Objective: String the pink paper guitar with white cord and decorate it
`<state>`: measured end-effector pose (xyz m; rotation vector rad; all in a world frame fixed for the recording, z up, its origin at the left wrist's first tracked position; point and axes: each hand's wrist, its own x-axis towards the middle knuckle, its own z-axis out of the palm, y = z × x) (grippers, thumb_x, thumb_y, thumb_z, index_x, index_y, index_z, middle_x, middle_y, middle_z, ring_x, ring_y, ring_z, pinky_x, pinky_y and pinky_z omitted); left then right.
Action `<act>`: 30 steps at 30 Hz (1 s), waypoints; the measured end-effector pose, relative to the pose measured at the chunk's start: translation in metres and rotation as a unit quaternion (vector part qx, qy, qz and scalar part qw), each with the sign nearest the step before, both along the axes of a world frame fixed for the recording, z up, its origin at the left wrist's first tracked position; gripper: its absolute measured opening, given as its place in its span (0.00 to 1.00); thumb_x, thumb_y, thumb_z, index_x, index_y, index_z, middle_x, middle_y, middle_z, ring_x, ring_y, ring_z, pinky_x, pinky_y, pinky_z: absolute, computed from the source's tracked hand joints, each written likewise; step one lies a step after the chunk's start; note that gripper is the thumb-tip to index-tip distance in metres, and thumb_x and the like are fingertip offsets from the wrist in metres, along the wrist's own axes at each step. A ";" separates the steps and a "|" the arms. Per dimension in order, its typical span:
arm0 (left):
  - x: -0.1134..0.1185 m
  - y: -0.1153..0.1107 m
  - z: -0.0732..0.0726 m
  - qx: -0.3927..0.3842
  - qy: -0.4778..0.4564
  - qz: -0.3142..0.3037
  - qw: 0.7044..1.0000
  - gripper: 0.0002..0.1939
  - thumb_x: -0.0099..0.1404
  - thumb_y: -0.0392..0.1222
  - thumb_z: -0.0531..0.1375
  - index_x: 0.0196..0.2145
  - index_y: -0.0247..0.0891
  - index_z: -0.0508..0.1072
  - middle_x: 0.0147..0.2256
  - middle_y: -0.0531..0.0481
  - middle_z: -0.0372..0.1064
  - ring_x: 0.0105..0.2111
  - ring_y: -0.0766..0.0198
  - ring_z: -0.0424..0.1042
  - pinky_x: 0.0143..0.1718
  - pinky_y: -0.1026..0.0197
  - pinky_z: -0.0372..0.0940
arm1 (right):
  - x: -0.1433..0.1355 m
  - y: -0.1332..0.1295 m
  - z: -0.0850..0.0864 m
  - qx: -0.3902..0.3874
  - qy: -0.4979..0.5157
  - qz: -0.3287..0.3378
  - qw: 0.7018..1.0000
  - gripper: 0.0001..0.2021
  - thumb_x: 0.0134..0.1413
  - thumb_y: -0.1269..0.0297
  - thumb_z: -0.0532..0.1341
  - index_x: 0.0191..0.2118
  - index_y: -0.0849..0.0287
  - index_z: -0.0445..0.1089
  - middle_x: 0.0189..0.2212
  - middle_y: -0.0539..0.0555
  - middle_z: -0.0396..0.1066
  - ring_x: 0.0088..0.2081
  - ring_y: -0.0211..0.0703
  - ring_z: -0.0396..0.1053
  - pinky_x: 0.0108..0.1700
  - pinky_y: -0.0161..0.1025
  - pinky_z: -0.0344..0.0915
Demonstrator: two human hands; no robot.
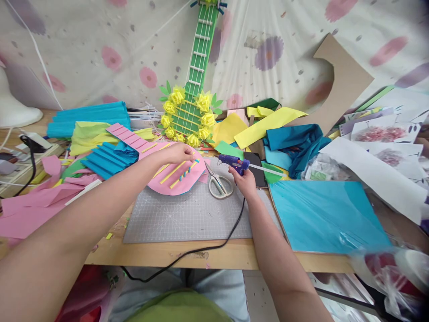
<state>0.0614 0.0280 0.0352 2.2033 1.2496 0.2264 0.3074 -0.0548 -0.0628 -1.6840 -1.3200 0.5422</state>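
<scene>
A pink paper guitar (161,184) with yellow strips and several small blue pieces lies partly on the grey cutting mat (187,219). Over its body, my left hand (179,153) has its fingertips pinched at a small blue piece (196,160) near the far right edge. My right hand (244,180) is wrapped round a purple hot glue gun (234,163), nozzle pointing left, with a white glue stick (268,170) out of its back. Between the guitar and the glue gun rest scissors (220,185), blades toward the guitar.
A green paper guitar (194,98) with yellow flowers leans on the curtain. Blue crepe paper (109,161) lies left, a blue sheet (328,214) right. The glue gun's black cord (201,249) crosses the mat and table edge. A cardboard cutout (348,76) stands behind.
</scene>
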 end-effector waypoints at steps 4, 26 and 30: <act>0.004 0.000 0.000 0.000 -0.009 -0.030 1.000 0.12 0.53 0.46 0.57 0.22 0.34 0.67 0.21 0.54 0.60 0.22 0.70 0.56 0.23 0.66 0.49 | 0.005 0.007 -0.009 -0.029 -0.067 -0.058 0.996 0.26 0.42 0.41 0.58 0.37 0.61 0.71 0.29 0.58 0.72 0.33 0.48 0.68 0.34 0.40 0.60; 0.035 -0.009 0.041 0.160 0.223 -0.155 0.949 0.05 0.49 0.42 0.64 0.23 0.37 0.75 0.22 0.51 0.67 0.26 0.65 0.64 0.27 0.64 0.50 | -0.063 -0.001 0.071 0.058 -0.050 0.184 0.980 0.08 0.43 0.65 0.59 0.31 0.56 0.58 0.28 0.49 0.70 0.28 0.37 0.65 0.32 0.35 0.60; 0.040 -0.007 0.038 0.164 0.235 -0.182 0.941 0.04 0.48 0.40 0.65 0.20 0.38 0.75 0.20 0.51 0.67 0.28 0.63 0.66 0.31 0.63 0.52 | -0.078 0.010 0.075 0.068 -0.113 0.200 0.971 0.06 0.42 0.71 0.57 0.31 0.56 0.61 0.27 0.49 0.71 0.29 0.38 0.67 0.32 0.35 0.60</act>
